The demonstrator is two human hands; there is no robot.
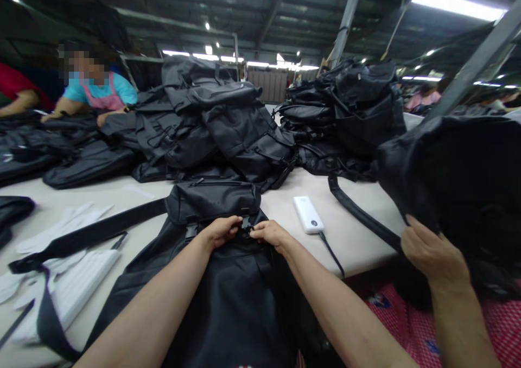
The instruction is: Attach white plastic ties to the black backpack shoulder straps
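Note:
A black backpack (236,292) lies in front of me, its flap (215,200) with a zip toward the far side. At the flap's right side, both hands meet at a black buckle (246,224). My left hand (223,230) pinches the buckle from the left, fingers closed. From the right, my right hand (269,233) closes thumb and fingers on the buckle's strap end. A second buckle (191,230) sits on the left of the flap. The bag's black strap (101,229) stretches out to the left across the table.
Black bags are heaped at the back (228,113) and back right (358,107). A white power bank (308,215) with a cable lies right of my bag; white strips (77,281) lie left. Close at right, a co-worker's hand (435,248) holds another black bag (459,178). Other people work at back left.

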